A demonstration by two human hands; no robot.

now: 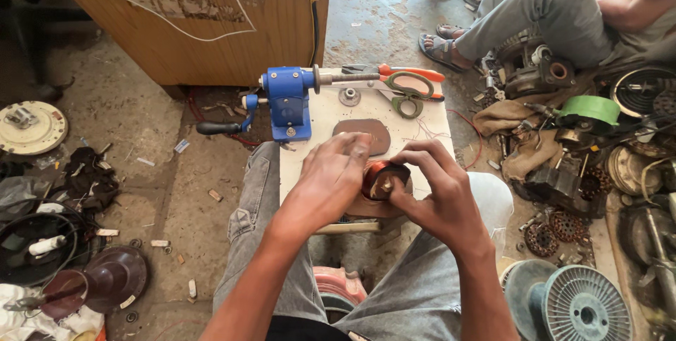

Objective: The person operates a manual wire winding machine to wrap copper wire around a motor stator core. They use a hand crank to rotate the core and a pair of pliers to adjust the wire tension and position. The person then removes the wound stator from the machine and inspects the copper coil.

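A small copper wire coil (381,177) sits low on the white board (429,128) across my knees. My left hand (329,180) cups the coil from the left, fingers curled over its top. From the right, my right hand (435,187) pinches the same coil with thumb and fingers. Behind the hands lies a flat brown oval former (366,132). A blue hand-crank winding machine (287,102) stands at the board's back left. Scissors (407,86) with orange and green handles lie at the back right.
A wooden cabinet (211,38) stands behind the board. Another person (563,3) sits at the upper right among motor parts. A green tape roll (590,109), a wire spool (581,309) and rotor parts crowd the right. Scrap, discs and a brown funnel (105,281) litter the left floor.
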